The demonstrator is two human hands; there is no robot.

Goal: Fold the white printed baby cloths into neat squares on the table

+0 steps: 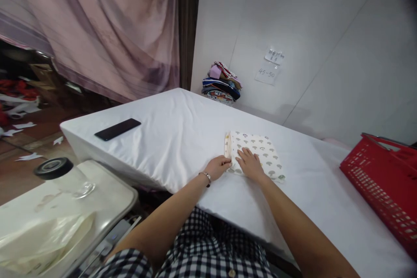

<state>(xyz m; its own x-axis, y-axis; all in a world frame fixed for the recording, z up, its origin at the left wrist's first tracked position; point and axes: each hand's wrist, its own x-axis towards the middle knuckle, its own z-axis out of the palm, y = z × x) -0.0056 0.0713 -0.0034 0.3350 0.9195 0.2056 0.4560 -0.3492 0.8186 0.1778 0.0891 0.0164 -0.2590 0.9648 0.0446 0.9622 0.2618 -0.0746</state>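
A folded white cloth (pixel 260 150) with a grey mushroom print lies flat on the white-covered table (pixel 156 126) in front of me. My left hand (pixel 219 167), with a bracelet at its wrist, pinches the cloth's near left corner between thumb and fingers. Flat on top of the cloth rests my right hand (pixel 250 164), its fingers spread over the near left part. Layered folds show along the cloth's left edge.
A black phone (pixel 117 129) lies on the table's left. Folded clothes (pixel 221 83) are stacked by the wall. At right stands a red plastic basket (pixel 384 178). A side stand (pixel 114 182) at lower left holds a black-lidded clear jar (pixel 61 176) and a plastic bag (pixel 42 243).
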